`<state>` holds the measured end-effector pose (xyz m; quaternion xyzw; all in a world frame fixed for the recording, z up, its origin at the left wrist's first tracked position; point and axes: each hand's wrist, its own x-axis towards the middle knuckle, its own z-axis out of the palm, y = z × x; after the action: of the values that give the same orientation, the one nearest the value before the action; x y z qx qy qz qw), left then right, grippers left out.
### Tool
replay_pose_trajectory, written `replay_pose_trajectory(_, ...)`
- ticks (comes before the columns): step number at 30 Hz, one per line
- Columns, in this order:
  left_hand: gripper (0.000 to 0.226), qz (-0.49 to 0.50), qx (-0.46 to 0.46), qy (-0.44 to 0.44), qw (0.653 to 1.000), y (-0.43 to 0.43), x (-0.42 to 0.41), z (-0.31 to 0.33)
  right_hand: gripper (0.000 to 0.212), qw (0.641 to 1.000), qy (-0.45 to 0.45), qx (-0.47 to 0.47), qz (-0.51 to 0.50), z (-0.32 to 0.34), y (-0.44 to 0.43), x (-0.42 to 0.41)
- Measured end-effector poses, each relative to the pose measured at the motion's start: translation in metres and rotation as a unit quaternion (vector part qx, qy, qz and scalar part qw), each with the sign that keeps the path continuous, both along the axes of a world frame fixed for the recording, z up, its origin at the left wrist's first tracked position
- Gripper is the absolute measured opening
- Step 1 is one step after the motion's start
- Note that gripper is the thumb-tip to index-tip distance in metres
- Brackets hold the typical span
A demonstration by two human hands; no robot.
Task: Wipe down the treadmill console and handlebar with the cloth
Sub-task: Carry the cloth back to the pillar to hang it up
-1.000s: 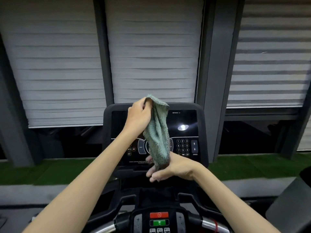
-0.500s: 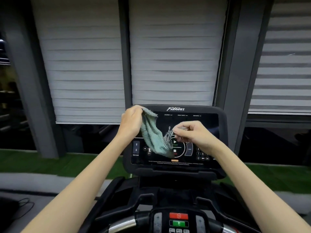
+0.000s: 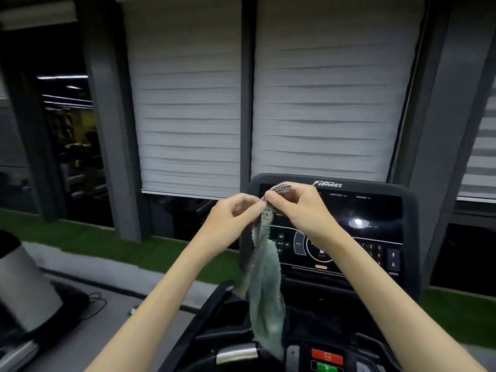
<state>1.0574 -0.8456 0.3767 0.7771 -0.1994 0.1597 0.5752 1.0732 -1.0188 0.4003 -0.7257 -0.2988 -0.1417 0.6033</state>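
Out in front of me, mid-air, is where I've got the grey-green textured microfibre cloth (image 3: 264, 291). My left hand (image 3: 236, 213) and right hand (image 3: 298, 208) both pinch its top edge between thumb and fingertips, close together, with the other fingers loosely curled. The rest dangles in a twisted strip in front of the left side of the black glossy touch console (image 3: 375, 232), and the bottom end is down by the silver-and-black handlebar (image 3: 236, 354). Can't tell if it brushes the screen. Looks to me like no wiping has begun. How do I set up properly?

Reply: I'd sort the cloth first. Pull your two pinches apart so the top edge goes taut and the twist drops out, then fold it into a flat pad that fits under your palm. A dangling tail drags over keys.

Me: The panel's lit, with a keypad (image 3: 371, 248) and arrows (image 3: 393, 260) on the right.

Reply: Then go light, flat fingers, probably straight passes from the logo (image 3: 327, 184) downward. Same deal at the bar: the red button (image 3: 327, 355) and green button (image 3: 326, 367) sit in the middle, so wrap the cloth round the bar itself and skirt those.
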Motion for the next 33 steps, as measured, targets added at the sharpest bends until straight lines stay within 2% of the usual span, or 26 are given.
replay_pose_trajectory(3, 0.012, 0.044, 0.021, -0.028, 0.998, 0.014, -0.027, -0.002, 0.018, 0.999, -0.019, -0.018, 0.031, 0.002, 0.015, -0.011)
replay_pose_trajectory(8, 0.014, 0.133, 0.020, -0.025, 0.991, 0.030, -0.085, -0.006, 0.020, 0.990, -0.022, -0.040, 0.130, 0.002, 0.040, -0.041)
replay_pose_trajectory(13, 0.013, 0.233, 0.004, -0.022, 0.972, 0.041, -0.160, -0.009, 0.020, 0.965, -0.017, -0.032, 0.259, 0.001, 0.070, -0.087)
replay_pose_trajectory(20, 0.007, 0.368, 0.015, 0.004, 0.930, 0.067, -0.301, 0.000, 0.013, 0.896, 0.009, -0.011, 0.444, 0.000, 0.133, -0.176)
replay_pose_trajectory(23, 0.012, 0.416, 0.036, 0.031, 0.908, 0.078, -0.369, -0.002, 0.015, 0.859, 0.022, -0.006, 0.511, -0.004, 0.163, -0.231)
replay_pose_trajectory(26, 0.019, 0.461, 0.025, 0.030, 0.886, 0.092, -0.441, -0.008, 0.017, 0.826, 0.043, -0.008, 0.562, -0.007, 0.198, -0.295)
replay_pose_trajectory(29, 0.018, 0.528, -0.011, 0.013, 0.849, 0.107, -0.517, -0.014, 0.016, 0.786, 0.064, -0.013, 0.615, -0.007, 0.227, -0.369)
replay_pose_trajectory(33, 0.031, 0.589, -0.021, -0.001, 0.808, 0.118, -0.633, -0.027, 0.013, 0.736, 0.065, -0.028, 0.673, -0.018, 0.261, -0.477)
